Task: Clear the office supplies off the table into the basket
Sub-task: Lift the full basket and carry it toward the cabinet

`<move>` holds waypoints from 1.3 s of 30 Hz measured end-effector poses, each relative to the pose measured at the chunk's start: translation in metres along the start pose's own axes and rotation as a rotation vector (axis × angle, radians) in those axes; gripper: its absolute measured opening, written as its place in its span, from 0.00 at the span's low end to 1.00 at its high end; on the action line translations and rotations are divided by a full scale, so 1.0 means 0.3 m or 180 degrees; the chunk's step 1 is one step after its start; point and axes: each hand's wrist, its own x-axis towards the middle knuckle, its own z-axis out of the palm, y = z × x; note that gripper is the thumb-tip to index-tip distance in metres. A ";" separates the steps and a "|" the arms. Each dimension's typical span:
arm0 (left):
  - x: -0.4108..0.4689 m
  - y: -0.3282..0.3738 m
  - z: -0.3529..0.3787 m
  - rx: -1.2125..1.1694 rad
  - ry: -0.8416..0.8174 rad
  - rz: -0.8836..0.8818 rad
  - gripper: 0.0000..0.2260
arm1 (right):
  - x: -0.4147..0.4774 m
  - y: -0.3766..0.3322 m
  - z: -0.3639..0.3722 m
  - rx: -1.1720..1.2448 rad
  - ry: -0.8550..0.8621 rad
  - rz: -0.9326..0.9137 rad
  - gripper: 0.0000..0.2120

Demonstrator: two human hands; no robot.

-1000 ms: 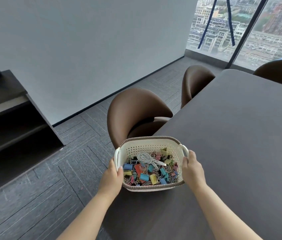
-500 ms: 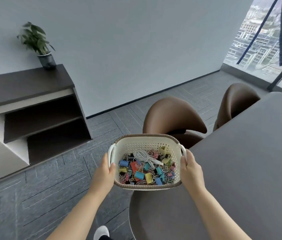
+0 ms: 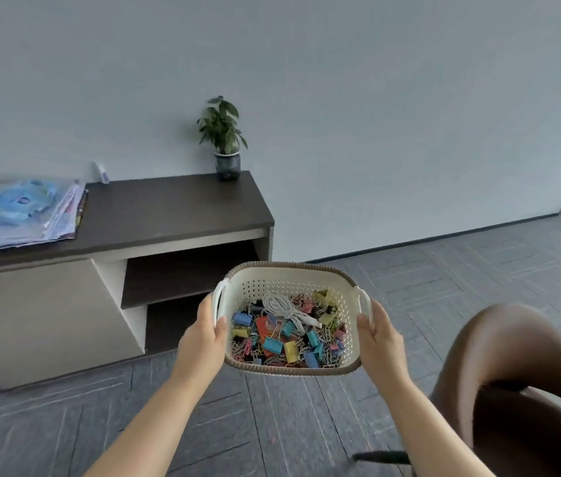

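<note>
Basket (image 3: 265, 282), cream with a brown rim, held level over the carpet, long axis running left to right | between the hands: left hand (image 3: 203, 339) clasps its left handle, right hand (image 3: 380, 340) its right | inside: white cable (image 3: 284, 306) over coloured binder clips (image 3: 274, 344), probably paper clips too

Cream basket (image 3: 282, 275), full w/ clips (image 3: 274, 346)
</note>
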 end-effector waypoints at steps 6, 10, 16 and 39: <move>0.264 -0.164 -0.223 0.0087 0.0464 -0.0210 0.21 | 0.248 -0.211 0.341 0.0034 -0.0376 -0.0201 0.18; 0.437 -0.269 -0.311 0.0219 0.0688 -0.0455 0.20 | 0.400 -0.338 0.532 0.0045 -0.0590 -0.0434 0.19; 0.786 -0.395 -0.383 0.0185 0.0926 -0.0659 0.20 | 0.725 -0.507 0.822 0.0026 -0.0813 -0.0720 0.19; 1.958 -0.810 -0.547 0.0223 0.0722 -0.0940 0.21 | 1.610 -0.922 1.602 0.0041 -0.1075 -0.0382 0.19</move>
